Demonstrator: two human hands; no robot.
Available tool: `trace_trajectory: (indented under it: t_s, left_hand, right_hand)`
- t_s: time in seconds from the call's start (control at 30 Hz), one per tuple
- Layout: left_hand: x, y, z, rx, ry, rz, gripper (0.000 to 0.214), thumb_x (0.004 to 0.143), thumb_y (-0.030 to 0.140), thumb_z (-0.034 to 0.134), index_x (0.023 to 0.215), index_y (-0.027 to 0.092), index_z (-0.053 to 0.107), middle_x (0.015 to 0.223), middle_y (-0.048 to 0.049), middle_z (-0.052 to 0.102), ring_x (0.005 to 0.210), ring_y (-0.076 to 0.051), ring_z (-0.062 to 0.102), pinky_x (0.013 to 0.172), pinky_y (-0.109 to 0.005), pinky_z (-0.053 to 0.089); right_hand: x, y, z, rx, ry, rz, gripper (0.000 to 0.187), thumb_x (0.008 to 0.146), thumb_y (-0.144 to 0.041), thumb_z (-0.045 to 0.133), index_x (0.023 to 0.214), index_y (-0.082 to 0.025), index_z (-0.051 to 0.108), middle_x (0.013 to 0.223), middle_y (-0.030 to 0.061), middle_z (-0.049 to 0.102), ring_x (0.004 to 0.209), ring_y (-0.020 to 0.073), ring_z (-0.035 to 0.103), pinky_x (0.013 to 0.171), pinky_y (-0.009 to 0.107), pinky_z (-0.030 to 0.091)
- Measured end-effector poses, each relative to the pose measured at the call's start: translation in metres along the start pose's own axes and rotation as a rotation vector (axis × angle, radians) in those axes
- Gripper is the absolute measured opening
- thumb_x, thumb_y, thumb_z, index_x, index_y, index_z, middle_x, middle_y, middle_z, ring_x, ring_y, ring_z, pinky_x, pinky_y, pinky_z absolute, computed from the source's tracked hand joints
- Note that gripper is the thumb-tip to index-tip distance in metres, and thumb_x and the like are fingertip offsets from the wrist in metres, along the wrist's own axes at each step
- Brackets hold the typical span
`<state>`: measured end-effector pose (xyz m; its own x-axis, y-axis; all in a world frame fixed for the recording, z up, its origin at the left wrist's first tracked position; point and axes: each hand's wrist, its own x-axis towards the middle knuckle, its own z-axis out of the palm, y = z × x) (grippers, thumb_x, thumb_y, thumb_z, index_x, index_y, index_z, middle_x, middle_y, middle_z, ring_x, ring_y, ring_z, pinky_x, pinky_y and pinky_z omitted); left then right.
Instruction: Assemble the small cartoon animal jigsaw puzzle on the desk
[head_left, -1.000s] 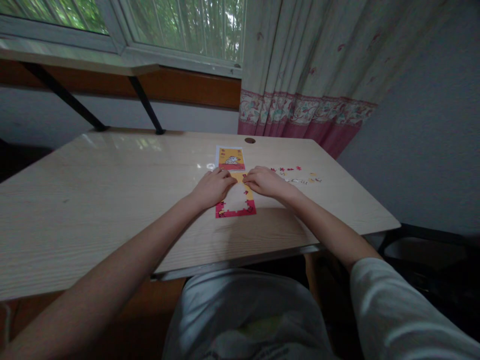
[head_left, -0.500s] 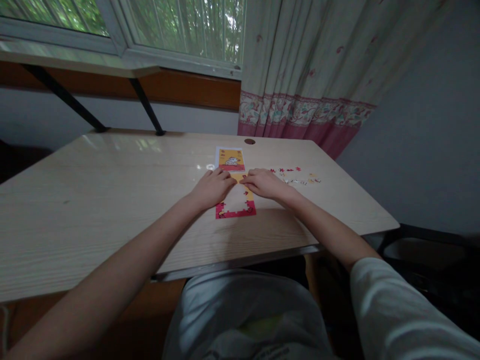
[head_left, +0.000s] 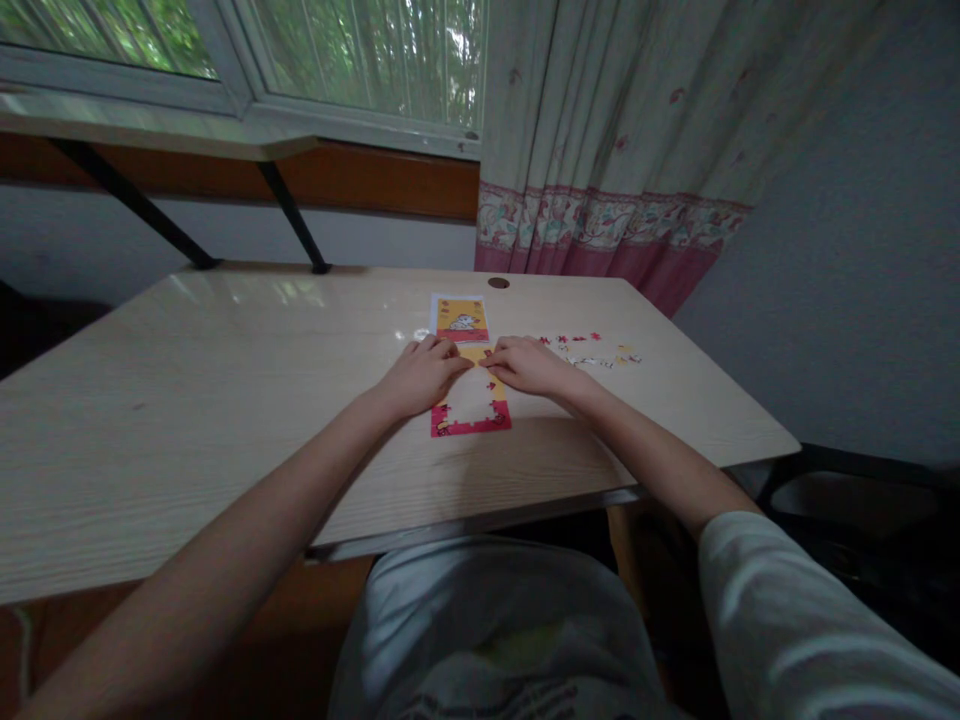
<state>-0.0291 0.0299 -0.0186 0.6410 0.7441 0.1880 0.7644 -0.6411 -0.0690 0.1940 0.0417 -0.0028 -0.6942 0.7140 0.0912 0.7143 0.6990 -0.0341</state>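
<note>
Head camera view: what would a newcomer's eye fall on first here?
Probably the red-and-yellow puzzle border on the desk, with the left hand and right hand at its far part. Just beyond it lies a matching picture sheet, and loose pieces are scattered to the right.

Desk passable at left, loose pieces obstructing right, card ahead

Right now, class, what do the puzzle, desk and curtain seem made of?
Puzzle: probably printed card, finish unclear; flat, knobbed pieces.
Desk: wood or wood-look laminate, slightly glossy; grain and reflections.
Curtain: likely matt printed fabric; soft folds.
</note>
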Motion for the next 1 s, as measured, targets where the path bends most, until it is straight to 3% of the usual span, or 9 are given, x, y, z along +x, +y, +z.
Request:
trace_trajectory:
  t_s: [0.37, 0.8, 1.0]
  left_hand:
    - [-0.020, -0.032, -0.013, -0.003, 0.033, -0.069, 0.036, 0.089, 0.023, 0.043, 0.107, 0.030, 0.074, 0.109, -0.0092, 0.064, 0.101, -0.029, 0.048, 0.084, -0.043, 0.039]
    - [-0.017, -0.035, -0.007, -0.127, 0.066, 0.060, 0.035, 0.086, 0.022, 0.045, 0.099, 0.027, 0.077, 0.103, -0.0077, 0.070, 0.095, -0.026, 0.053, 0.087, -0.041, 0.041]
    - [-0.018, -0.037, -0.006, -0.130, 0.058, 0.069, 0.035, 0.085, 0.021, 0.046, 0.098, 0.025, 0.077, 0.101, -0.0072, 0.072, 0.092, -0.025, 0.054, 0.085, -0.040, 0.042]
  right_hand:
    - [-0.004, -0.004, -0.004, -0.028, -0.004, -0.015, 0.029, 0.096, -0.025, 0.045, 0.107, -0.017, 0.071, 0.101, 0.0103, 0.069, 0.088, 0.0185, 0.059, 0.077, 0.029, 0.036]
    - [-0.003, 0.001, 0.004, -0.015, 0.008, -0.029, 0.031, 0.098, -0.027, 0.043, 0.109, -0.016, 0.069, 0.102, 0.0108, 0.066, 0.091, 0.0185, 0.059, 0.081, 0.029, 0.039]
    - [-0.001, 0.008, 0.005, 0.111, 0.007, -0.093, 0.028, 0.097, -0.021, 0.044, 0.109, -0.016, 0.069, 0.105, 0.0116, 0.066, 0.094, 0.0176, 0.060, 0.083, 0.028, 0.041]
